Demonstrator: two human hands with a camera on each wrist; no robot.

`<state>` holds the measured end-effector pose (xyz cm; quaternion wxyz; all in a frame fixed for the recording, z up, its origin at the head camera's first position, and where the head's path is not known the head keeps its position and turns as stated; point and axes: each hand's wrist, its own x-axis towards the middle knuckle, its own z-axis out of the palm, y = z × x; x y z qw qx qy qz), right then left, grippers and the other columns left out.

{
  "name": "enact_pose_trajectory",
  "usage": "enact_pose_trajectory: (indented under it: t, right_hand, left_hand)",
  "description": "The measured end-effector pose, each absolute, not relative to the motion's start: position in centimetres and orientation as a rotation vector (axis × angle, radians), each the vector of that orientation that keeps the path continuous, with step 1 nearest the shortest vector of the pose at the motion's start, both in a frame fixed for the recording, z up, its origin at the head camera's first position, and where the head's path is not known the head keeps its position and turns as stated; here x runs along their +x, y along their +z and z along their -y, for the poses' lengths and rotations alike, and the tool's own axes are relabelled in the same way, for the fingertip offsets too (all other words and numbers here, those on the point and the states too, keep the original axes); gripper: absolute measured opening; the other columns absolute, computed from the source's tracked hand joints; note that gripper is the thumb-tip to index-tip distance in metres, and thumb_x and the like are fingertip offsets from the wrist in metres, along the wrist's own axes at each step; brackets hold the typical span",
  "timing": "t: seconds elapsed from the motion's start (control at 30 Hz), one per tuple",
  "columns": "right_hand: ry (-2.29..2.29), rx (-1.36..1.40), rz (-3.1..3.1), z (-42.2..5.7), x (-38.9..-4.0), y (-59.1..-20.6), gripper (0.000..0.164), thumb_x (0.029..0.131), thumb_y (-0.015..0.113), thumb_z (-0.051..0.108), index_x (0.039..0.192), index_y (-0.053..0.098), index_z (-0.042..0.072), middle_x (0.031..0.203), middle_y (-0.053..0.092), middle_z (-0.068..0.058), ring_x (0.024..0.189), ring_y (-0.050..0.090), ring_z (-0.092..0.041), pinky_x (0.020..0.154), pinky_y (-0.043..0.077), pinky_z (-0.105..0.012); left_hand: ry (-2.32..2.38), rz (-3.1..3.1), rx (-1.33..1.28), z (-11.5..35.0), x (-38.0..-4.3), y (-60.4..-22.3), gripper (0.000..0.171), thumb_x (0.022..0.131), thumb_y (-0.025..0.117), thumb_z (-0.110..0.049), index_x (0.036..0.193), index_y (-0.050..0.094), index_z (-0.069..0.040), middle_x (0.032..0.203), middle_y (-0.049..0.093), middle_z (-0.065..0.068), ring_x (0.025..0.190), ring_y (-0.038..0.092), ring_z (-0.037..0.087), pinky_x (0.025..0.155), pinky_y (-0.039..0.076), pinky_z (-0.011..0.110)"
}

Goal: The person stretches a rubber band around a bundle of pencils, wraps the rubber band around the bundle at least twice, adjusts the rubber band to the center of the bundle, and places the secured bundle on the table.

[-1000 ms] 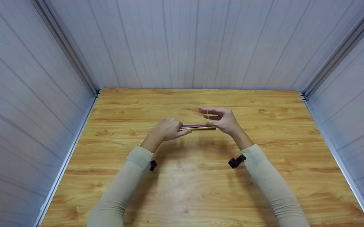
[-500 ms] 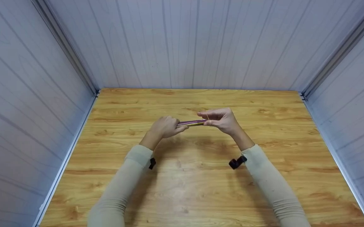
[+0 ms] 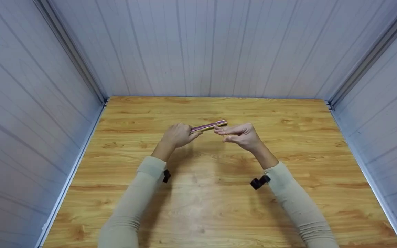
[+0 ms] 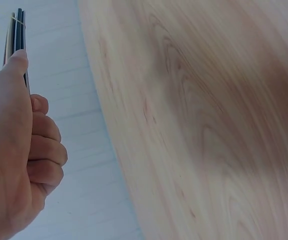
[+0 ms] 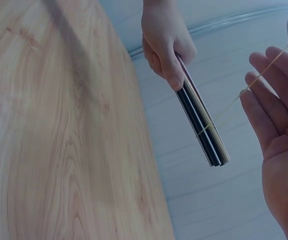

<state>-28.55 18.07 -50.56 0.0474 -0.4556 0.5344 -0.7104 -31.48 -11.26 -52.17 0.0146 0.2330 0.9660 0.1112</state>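
Observation:
My left hand (image 3: pixel 177 135) grips one end of a bundle of several slim, shiny sticks (image 3: pixel 206 127), with purple, gold and dark sides showing. The bundle's free end points right and away from me, above the table. A thin yellow rubber band (image 5: pixel 265 70) runs round the bundle near that end. From there it stretches to my right hand (image 3: pixel 243 136), hooked over a fingertip and reaching the thumb. The right fingers are spread and fairly straight, beside the bundle's free end. In the left wrist view, the thumb lies along the sticks (image 4: pixel 18 35) and the other fingers curl in.
A wood-grain table (image 3: pixel 198 199) lies beneath both hands. Pale panelled walls (image 3: pixel 198 48) close it in at the back and on both sides. Each sleeve carries a small black wrist camera (image 3: pixel 260 182).
The bundle's free end has swung up and away from me, out from between the right fingers. The right hand has dropped slightly toward me, its fingers closer together, with the band now stretched to the bundle.

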Motion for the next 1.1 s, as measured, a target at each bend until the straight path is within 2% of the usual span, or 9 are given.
enact_pose_trajectory:
  t: [0.13,0.27,0.37,0.47,0.67,0.83,0.93,1.1]
  right_hand:
    - [-2.15,-1.46,-1.814,-17.9,-28.3,-50.3,0.041,0.096,0.085,0.008,0.124,0.073,-0.02,0.136,0.078,-0.012,0.135,0.075,-0.016,0.108,0.062,-0.03]
    - [-2.085,-1.482,-2.065,-17.7,-28.2,-50.4,0.059,0.09,0.091,0.012,0.132,0.066,-0.022,0.145,0.068,-0.028,0.142,0.07,-0.012,0.114,0.058,-0.027]
    - [-2.009,-1.524,-2.221,-17.4,-28.2,-50.6,0.075,0.088,0.093,0.017,0.14,0.059,-0.025,0.151,0.055,-0.04,0.152,0.06,-0.011,0.121,0.052,-0.025]
    - [-1.988,-1.575,-2.28,-17.2,-28.3,-50.9,0.088,0.089,0.093,0.024,0.146,0.051,-0.027,0.158,0.043,-0.047,0.162,0.048,-0.012,0.127,0.046,-0.026]
    - [-2.042,-1.569,-2.308,-16.9,-28.2,-51.1,0.105,0.093,0.088,0.042,0.156,0.037,-0.025,0.166,0.021,-0.051,0.171,0.03,-0.005,0.134,0.036,-0.025]
    - [-2.109,-1.451,-2.281,-16.7,-27.8,-51.0,0.12,0.095,0.083,0.052,0.163,0.021,-0.024,0.173,0.005,-0.049,0.171,0.02,0.003,0.138,0.028,-0.022]
    - [-2.175,-1.388,-2.269,-16.7,-27.8,-51.0,0.126,0.094,0.082,0.057,0.164,0.015,-0.024,0.175,0.002,-0.047,0.171,0.021,0.003,0.14,0.027,-0.029]
    - [-2.274,-1.296,-2.264,-16.8,-27.7,-51.0,0.13,0.092,0.081,0.064,0.164,0.018,-0.024,0.175,0.008,-0.046,0.17,0.027,0.002,0.141,0.027,-0.049]
  left_hand:
    - [0.43,-3.008,0.667,11.4,-31.6,-52.1,0.057,0.116,0.056,-0.056,0.078,0.056,-0.014,0.064,0.041,-0.003,0.057,0.039,0.013,0.057,0.035,0.031]
    - [0.536,-3.0,0.612,11.2,-31.6,-52.1,0.056,0.117,0.056,-0.053,0.075,0.049,-0.017,0.063,0.039,-0.005,0.056,0.038,0.013,0.056,0.035,0.03]
    - [0.65,-2.985,0.549,10.8,-31.6,-52.3,0.059,0.117,0.056,-0.053,0.07,0.045,-0.019,0.061,0.037,-0.006,0.054,0.037,0.012,0.055,0.034,0.03]
    - [0.782,-2.981,0.468,10.3,-31.4,-52.6,0.06,0.117,0.056,-0.054,0.068,0.044,-0.02,0.059,0.036,-0.007,0.052,0.034,0.011,0.053,0.032,0.029]
    - [1.079,-2.937,0.319,9.1,-31.0,-52.8,0.061,0.117,0.055,-0.054,0.068,0.043,-0.02,0.058,0.035,-0.008,0.049,0.029,0.009,0.05,0.028,0.027]
    - [1.3,-2.894,0.259,8.4,-30.6,-52.9,0.06,0.117,0.053,-0.055,0.069,0.047,-0.021,0.056,0.038,-0.009,0.047,0.032,0.008,0.048,0.028,0.025]
    - [1.382,-2.923,0.209,8.2,-30.4,-52.9,0.059,0.117,0.056,-0.053,0.068,0.048,-0.022,0.056,0.039,-0.009,0.048,0.034,0.009,0.048,0.029,0.025]
    - [1.435,-2.991,0.171,8.1,-30.2,-53.0,0.057,0.115,0.059,-0.052,0.069,0.046,-0.022,0.058,0.038,-0.009,0.051,0.033,0.01,0.051,0.028,0.026]
